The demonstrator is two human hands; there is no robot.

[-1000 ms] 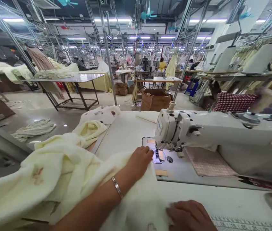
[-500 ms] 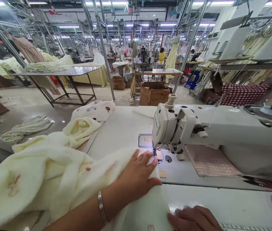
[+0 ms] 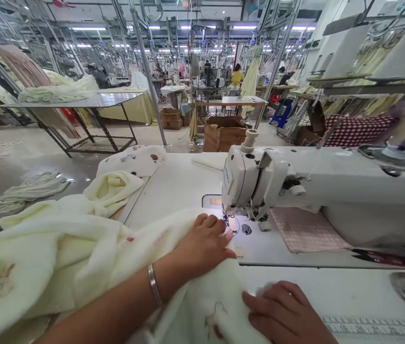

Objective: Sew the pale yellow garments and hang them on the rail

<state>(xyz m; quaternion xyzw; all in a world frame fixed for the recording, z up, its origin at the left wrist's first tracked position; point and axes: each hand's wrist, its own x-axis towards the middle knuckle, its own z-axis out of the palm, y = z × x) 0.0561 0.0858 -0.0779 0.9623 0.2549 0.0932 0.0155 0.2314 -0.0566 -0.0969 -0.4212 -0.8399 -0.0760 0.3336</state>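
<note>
A pale yellow fleece cloth (image 3: 80, 253) with small printed figures lies heaped over the left of the white sewing table (image 3: 181, 186). My left hand (image 3: 206, 243) lies flat on its edge, fingers stretched out toward the presser foot (image 3: 231, 220) of the white sewing machine (image 3: 295, 181). A silver bangle sits on that wrist. My right hand (image 3: 284, 313) rests on the cloth near the table's front edge, fingers curled down on the fabric.
A pink checked pad (image 3: 303, 229) lies under the machine arm. More folded cloth pieces (image 3: 131, 162) sit at the table's far left. Cardboard boxes (image 3: 224, 134), a metal table (image 3: 77, 102) with fabric and other workstations stand beyond. A ruler strip (image 3: 374, 327) runs along the front right.
My left hand has pushed the cloth's edge forward, right up to the presser foot. My right hand has come further into view on the cloth.
</note>
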